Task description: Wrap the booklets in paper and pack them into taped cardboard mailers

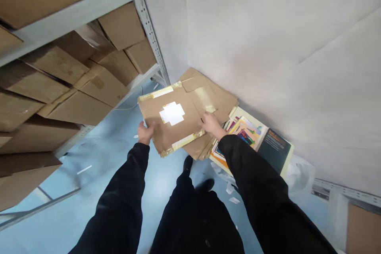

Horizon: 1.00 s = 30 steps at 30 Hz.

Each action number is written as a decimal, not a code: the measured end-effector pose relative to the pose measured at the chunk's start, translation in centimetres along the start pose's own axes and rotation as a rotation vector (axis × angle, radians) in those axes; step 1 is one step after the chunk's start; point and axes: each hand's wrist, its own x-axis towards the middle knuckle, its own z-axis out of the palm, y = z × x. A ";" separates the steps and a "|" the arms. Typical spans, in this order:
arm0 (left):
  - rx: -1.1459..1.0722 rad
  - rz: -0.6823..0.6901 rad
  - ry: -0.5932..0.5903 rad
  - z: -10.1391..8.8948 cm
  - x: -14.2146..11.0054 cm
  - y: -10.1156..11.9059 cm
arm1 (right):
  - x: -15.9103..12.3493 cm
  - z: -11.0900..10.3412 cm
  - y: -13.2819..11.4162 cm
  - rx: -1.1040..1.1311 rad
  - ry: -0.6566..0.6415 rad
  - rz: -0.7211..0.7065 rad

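Both my hands grip a flattened cardboard box [149,117] with a white cross-shaped label [172,113] and strips of yellowish tape along two edges. My left hand [145,131] holds its lower left edge, thumb on top. On the right side, my right hand [212,124] closes its fingers on the board near a fold. Beneath and beyond it lie more flattened cardboard sheets [222,97], leaning by the wall. Just right of my right hand are colourful books or printed covers [248,131], partly hidden by my sleeve, and a dark cover [275,149].
A grey metal shelf rack [149,27] full of cardboard boxes [102,87] stands on the left. A pale wall [253,27] rises ahead. Clear plastic wrapping [300,176] lies at the right. Paper scraps [234,200] are scattered on the blue floor [119,174] near my feet.
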 end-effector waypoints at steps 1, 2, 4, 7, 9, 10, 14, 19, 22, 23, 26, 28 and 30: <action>-0.018 0.000 -0.012 0.2 0.8 0.2 | 1.9 0.0 0.7 -0.010 0.007 -0.002; -0.037 -0.011 -0.018 0.4 1.5 0.4 | 3.5 0.2 1.5 -0.013 0.003 -0.004; -0.050 -0.031 -0.003 0.6 2.5 0.6 | 6.1 0.7 3.0 0.003 -0.022 -0.030; -0.050 -0.084 0.036 0.7 3.5 0.6 | 8.3 1.9 4.8 0.046 -0.050 -0.060; -0.117 -0.113 0.026 0.5 3.7 0.5 | 8.8 2.6 5.4 0.037 -0.064 -0.046; -0.174 -0.119 0.017 0.4 3.7 0.5 | 8.9 2.9 5.5 0.021 -0.073 -0.033; -0.437 -0.098 -0.025 -0.6 3.1 0.6 | 9.2 2.7 5.0 -0.010 -0.072 -0.057; -0.620 0.069 -0.092 -2.6 1.4 1.5 | 10.5 -0.8 1.7 0.003 -0.005 -0.222; -0.558 0.201 -0.089 -4.1 0.2 2.6 | 11.0 -4.6 -1.6 -0.011 0.093 -0.294; -0.522 0.241 -0.084 -4.6 -0.2 3.0 | 11.0 -6.0 -2.8 -0.013 0.133 -0.321; -0.412 0.360 -0.039 -5.8 -1.3 4.4 | 10.1 -10.0 -6.1 -0.008 0.215 -0.430; -0.341 0.444 0.009 -6.5 -1.8 5.1 | 9.2 -12.1 -7.8 0.003 0.239 -0.484; -0.275 0.511 0.046 -7.0 -2.1 5.5 | 8.0 -13.7 -8.9 0.021 0.276 -0.500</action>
